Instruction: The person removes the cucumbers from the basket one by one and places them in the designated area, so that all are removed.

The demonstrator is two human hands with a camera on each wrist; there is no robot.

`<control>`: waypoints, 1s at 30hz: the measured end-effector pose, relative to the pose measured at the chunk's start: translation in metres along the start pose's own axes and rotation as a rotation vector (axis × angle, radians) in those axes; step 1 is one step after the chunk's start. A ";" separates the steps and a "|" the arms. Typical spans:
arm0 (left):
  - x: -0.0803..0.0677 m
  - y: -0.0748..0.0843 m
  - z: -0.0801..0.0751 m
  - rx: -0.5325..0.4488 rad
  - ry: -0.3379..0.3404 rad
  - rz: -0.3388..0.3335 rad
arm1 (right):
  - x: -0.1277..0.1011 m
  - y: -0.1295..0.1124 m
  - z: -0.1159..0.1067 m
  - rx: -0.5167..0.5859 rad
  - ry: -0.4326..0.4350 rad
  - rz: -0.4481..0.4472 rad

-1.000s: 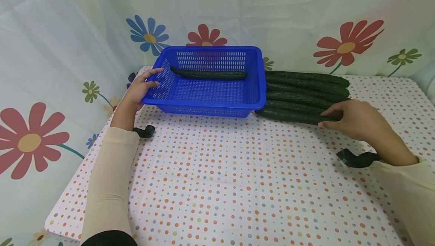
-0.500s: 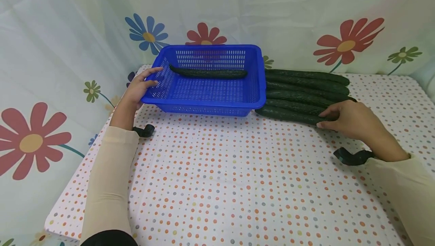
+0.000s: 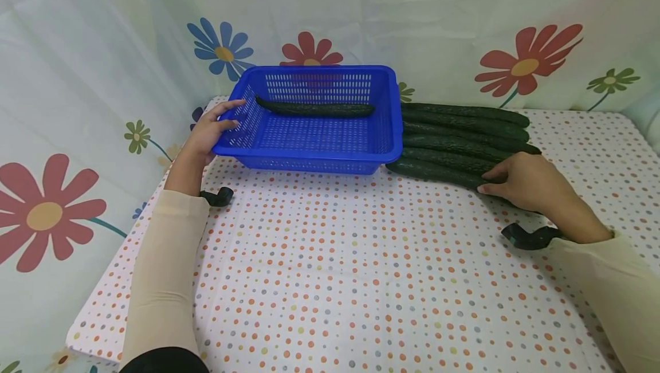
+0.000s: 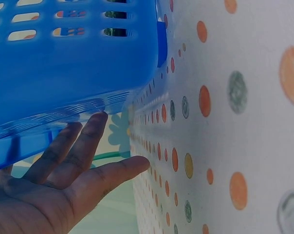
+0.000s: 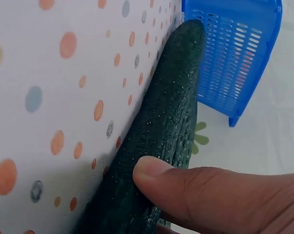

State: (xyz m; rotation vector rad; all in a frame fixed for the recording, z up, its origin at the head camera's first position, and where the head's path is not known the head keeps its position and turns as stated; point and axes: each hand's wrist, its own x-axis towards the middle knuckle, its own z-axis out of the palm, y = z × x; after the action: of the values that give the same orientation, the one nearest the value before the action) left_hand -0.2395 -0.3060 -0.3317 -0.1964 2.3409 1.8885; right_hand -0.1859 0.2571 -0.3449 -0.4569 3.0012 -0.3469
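Note:
A blue plastic basket with slotted walls stands at the back of the table. Lengthwise inside it lies one dark green cucumber. My left hand holds the basket's left rim, thumb and a finger over the edge; in the left wrist view its other fingers reach along the outside, close under the rim. To the right of the basket, several cucumbers lie side by side. My right hand grips the nearest cucumber towards its right end, the thumb on its near side.
The table wears a white cloth with coloured dots. Behind it hangs a pale curtain printed with flowers. A dark strap piece sticks out at the left wrist and a similar one at the right.
My right hand has shifted slightly left along the nearest cucumber, whose right end now shows in front of the hand. The left hand keeps its place on the basket.

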 end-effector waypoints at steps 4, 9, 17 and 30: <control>0.001 0.000 0.000 0.014 0.009 0.006 | 0.000 -0.002 0.001 -0.007 0.017 0.006; 0.002 -0.001 0.000 0.023 0.020 0.002 | 0.001 -0.005 0.003 -0.015 0.057 0.000; 0.001 -0.002 -0.001 0.030 0.021 0.000 | 0.004 -0.007 0.004 -0.045 0.066 0.001; -0.001 -0.001 0.001 0.037 0.019 0.007 | -0.004 -0.018 0.000 -0.052 0.088 -0.014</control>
State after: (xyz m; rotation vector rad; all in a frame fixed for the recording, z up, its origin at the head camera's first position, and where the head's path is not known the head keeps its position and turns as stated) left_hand -0.2387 -0.3055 -0.3331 -0.2042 2.3901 1.8522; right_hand -0.1772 0.2419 -0.3406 -0.4798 3.1002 -0.2981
